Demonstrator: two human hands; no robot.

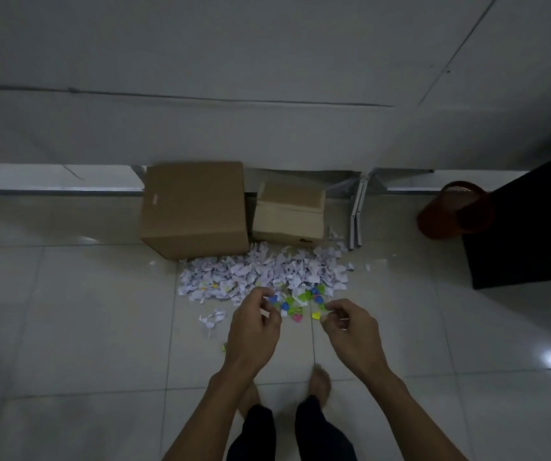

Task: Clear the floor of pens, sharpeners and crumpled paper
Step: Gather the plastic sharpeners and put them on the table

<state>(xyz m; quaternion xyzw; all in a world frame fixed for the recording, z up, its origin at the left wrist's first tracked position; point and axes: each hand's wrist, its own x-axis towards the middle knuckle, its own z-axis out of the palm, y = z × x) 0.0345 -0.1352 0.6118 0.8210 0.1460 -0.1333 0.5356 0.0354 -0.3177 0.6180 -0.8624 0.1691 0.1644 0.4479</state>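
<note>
While the person stands barefoot on the pale tiled floor [77,327], both hands hang low over the near edge of a heap of crumpled paper [264,272], which spreads across the tiles at about 12 o'clock from the feet. Small coloured pieces [304,302], blue, green, yellow and pink, lie at the heap's near side, between and just beyond the two hands; whether they are sharpeners I cannot tell. On the left hand [254,331] the fingers [262,294] are curled and pinch a small pale scrap. On the right hand [350,331] the fingers [332,307] are curled too, narrow at the tips, seemingly pinching something small, though what it is I cannot tell. A large cardboard box [194,207] touches the heap at 11 o'clock, with a smaller box [289,212] just beside it at 12 o'clock. A red mesh basket [454,211] lies tipped at 2 o'clock, well apart from the paper.
</note>
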